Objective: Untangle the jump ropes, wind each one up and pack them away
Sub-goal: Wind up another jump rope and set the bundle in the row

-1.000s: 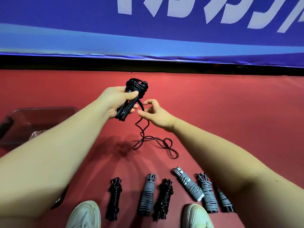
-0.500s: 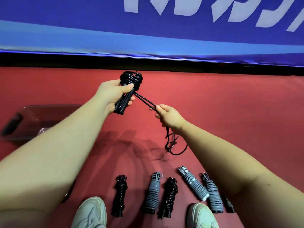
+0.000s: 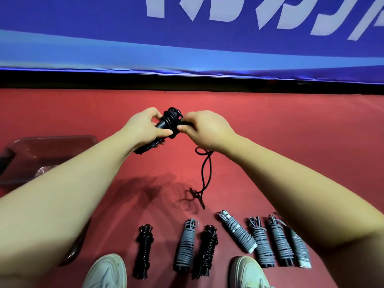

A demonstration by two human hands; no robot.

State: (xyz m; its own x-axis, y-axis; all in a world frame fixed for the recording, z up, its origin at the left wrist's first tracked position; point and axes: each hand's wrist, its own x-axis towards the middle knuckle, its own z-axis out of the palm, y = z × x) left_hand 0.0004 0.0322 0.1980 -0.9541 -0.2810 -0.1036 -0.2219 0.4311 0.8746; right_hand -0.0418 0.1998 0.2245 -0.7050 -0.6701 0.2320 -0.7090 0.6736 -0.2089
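Looking down from a head-worn camera at a person's two bare forearms reaching out over a red floor [image 3: 291, 132]. The left hand [image 3: 143, 129] is curled round the paired handles of a black jump rope [image 3: 170, 119], thumb laid across them, holding the handles tilted with their lower ends pointing down and to the left. Black cord is coiled in several turns round the upper end of the handles. The right hand [image 3: 207, 129] sits close against those coils, its thumb and fingers pinching the cord just beside them, so both hands are clamped on the same rope and nearly touching. From under the right wrist the loose cord [image 3: 205, 171] drops in a small loop and then a long narrow one, ending in a small tangle on the floor. Nearer the person lies a row of wound ropes: a leftmost black bundle [image 3: 144, 250], a grey bundle [image 3: 186, 244] beside it, a second black bundle [image 3: 206, 252], then a group of four grey bundles [image 3: 261, 244] lying close together (the last is partly hidden behind the right forearm). Two pale shoes show at the bottom edge, the left shoe [image 3: 108, 271] and the right shoe [image 3: 247, 273]. A clear plastic bin [image 3: 52, 140] sits on the floor at the far left, partly behind the left arm. A blue banner [image 3: 187, 38] with large white lettering runs across the top.
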